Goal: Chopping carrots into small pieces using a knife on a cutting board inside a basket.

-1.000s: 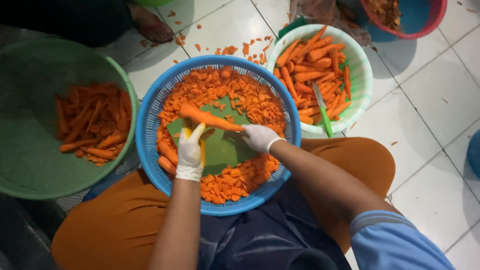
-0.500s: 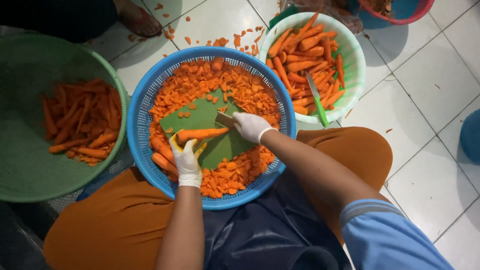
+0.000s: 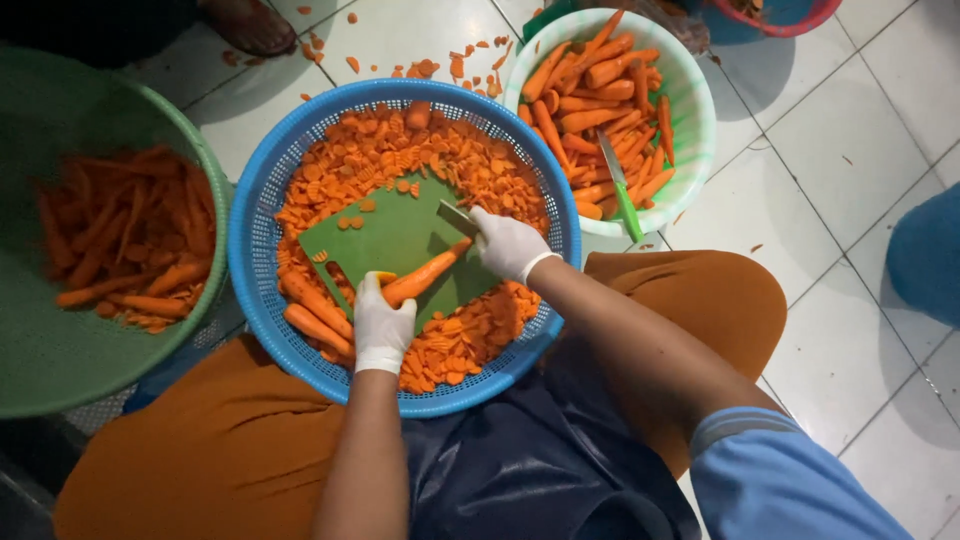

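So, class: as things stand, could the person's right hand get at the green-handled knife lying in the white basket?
Probably yes. The green-handled knife lies uncovered on top of the carrots in the white basket, just beyond the right hand. However, that hand already grips a knife, which it would need to put down first.

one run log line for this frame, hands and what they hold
left hand: grips peeled orange carrot | right hand: holds knife | under: green plastic cutting board | in: round blue plastic basket
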